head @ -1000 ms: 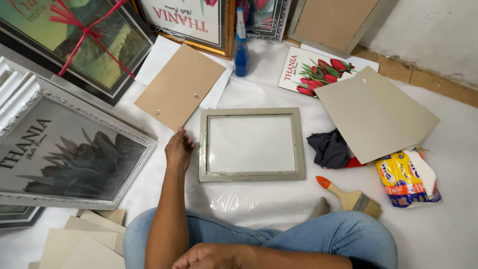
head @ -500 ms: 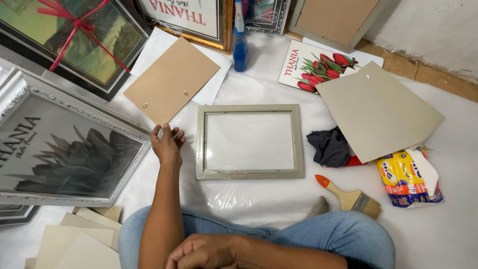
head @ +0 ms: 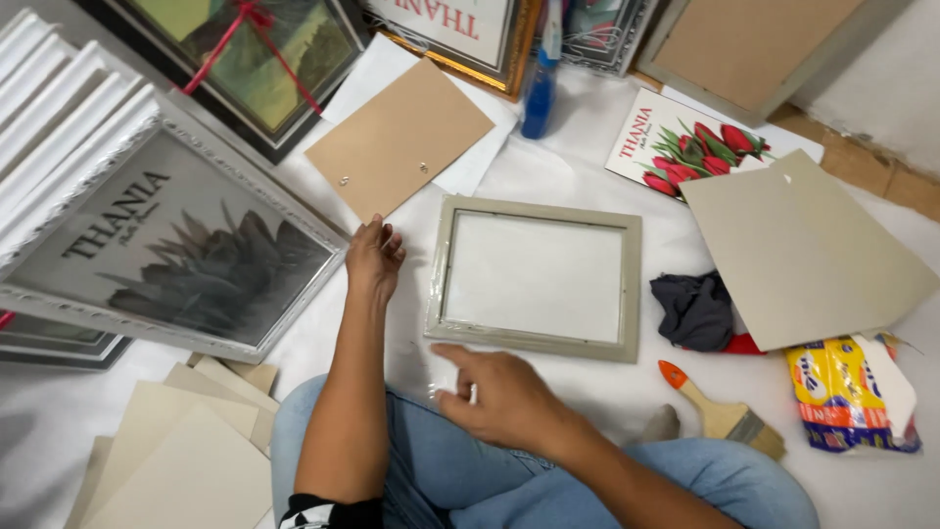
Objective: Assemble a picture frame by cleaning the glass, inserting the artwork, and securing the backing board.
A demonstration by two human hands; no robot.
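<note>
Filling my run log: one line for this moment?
left hand: floor, beside brown backing board | right hand: near grey picture frame | both empty

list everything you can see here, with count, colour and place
small frame: 1, grey-green, centre of the white sheet
backing board: 1, brown, above the left hand
grey card: 1, right of the frame
tulip print: 1, red and white, top right
spray bottle: 1, blue, top centre
dark cloth: 1, right of the frame
brush: 1, orange handle, lower right
yellow packet: 1, far right
large silver frame: 1, left
card stack: several, beige, lower left
left hand: empty, beside the frame
right hand: empty, below the frame
</note>
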